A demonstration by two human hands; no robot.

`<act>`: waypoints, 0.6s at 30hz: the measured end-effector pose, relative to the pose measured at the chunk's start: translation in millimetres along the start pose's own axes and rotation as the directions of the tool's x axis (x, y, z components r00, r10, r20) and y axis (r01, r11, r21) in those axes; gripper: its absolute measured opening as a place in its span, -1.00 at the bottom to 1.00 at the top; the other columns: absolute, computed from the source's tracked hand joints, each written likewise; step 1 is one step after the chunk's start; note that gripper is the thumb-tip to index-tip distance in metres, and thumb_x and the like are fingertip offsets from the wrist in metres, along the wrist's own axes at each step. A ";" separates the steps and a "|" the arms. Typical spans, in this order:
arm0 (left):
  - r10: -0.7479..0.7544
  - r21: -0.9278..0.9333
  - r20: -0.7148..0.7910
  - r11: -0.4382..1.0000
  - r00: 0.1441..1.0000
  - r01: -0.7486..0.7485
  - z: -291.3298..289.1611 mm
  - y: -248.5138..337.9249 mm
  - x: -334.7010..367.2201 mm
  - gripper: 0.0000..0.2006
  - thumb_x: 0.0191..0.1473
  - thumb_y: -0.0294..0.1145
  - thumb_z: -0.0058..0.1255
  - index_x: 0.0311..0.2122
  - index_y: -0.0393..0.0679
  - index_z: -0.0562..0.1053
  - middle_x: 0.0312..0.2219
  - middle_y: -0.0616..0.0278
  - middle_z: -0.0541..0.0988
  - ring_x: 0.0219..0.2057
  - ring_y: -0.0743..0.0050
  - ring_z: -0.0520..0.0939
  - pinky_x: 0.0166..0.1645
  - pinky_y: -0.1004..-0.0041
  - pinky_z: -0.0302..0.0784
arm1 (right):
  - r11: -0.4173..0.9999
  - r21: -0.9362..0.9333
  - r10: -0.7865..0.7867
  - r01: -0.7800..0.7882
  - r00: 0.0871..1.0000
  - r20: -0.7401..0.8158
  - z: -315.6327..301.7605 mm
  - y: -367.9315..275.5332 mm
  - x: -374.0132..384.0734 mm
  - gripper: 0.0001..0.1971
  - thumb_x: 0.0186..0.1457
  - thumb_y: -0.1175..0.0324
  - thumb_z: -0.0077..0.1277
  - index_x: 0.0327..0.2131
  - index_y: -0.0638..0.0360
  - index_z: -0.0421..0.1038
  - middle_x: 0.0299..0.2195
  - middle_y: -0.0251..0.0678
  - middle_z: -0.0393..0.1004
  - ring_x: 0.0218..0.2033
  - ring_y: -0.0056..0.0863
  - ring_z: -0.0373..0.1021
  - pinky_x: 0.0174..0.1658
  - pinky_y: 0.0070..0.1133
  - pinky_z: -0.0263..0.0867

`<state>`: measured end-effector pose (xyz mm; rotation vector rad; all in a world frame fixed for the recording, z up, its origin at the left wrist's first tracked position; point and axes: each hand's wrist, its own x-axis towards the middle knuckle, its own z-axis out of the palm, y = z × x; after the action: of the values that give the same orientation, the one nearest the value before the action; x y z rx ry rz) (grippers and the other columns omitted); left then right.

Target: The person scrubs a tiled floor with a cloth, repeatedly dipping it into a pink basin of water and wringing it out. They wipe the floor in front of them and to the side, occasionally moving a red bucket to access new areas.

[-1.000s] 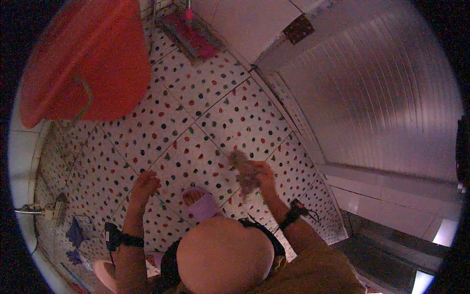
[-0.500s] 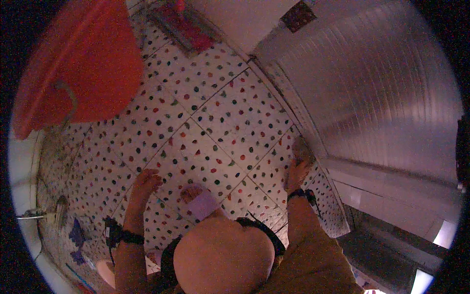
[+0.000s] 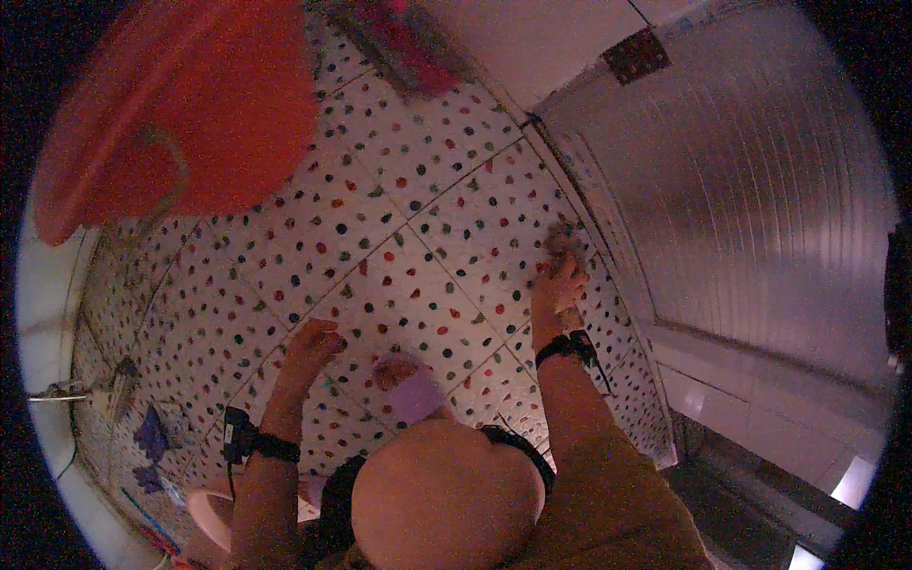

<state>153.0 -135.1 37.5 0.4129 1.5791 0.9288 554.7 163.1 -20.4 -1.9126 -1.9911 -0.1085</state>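
Observation:
My right hand point(image 3: 564, 285) presses a blurred greyish scouring pad point(image 3: 563, 237) onto the white floor tiles point(image 3: 446, 190) with coloured pebble spots, close to the base of the panel on the right. Its fingers are bent over the pad, which sticks out past the fingertips. My left hand point(image 3: 316, 344) hangs curled over the floor, with nothing visible in it. Both wrists carry black straps with small devices. Between the hands are my bare knee point(image 3: 446, 499) and a foot in a lilac slipper point(image 3: 410, 388).
A large red tub point(image 3: 199, 114) stands at the far left. The ribbed translucent panel point(image 3: 741, 190) rises along the right, above a floor track. A pink-red object point(image 3: 427, 66) lies at the back. Purple scraps point(image 3: 150, 435) and a pink basin point(image 3: 211, 513) are at lower left.
My right hand has pushed the scouring pad forward and slightly left along the floor beside the panel. The left hand has shifted slightly right, and the whole view has turned a little.

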 end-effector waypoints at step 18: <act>0.104 0.286 -0.151 0.956 0.983 -0.057 -49.7 -83.2 -24.9 -0.69 0.23 -0.26 0.12 -0.02 -0.25 0.51 -0.23 0.13 0.64 -0.16 0.33 0.68 -0.07 0.32 0.61 | 0.499 0.759 -0.655 -0.419 0.392 0.646 -33.2 -297.2 -141.9 -0.70 0.14 0.40 0.08 -0.03 0.09 0.43 -0.03 -0.25 0.39 -0.01 -0.38 0.37 -0.08 -0.38 0.38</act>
<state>131.2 -220.8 -9.3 0.6170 1.8675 0.8177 272.1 -3.3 24.9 -0.9726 -1.9743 2.0314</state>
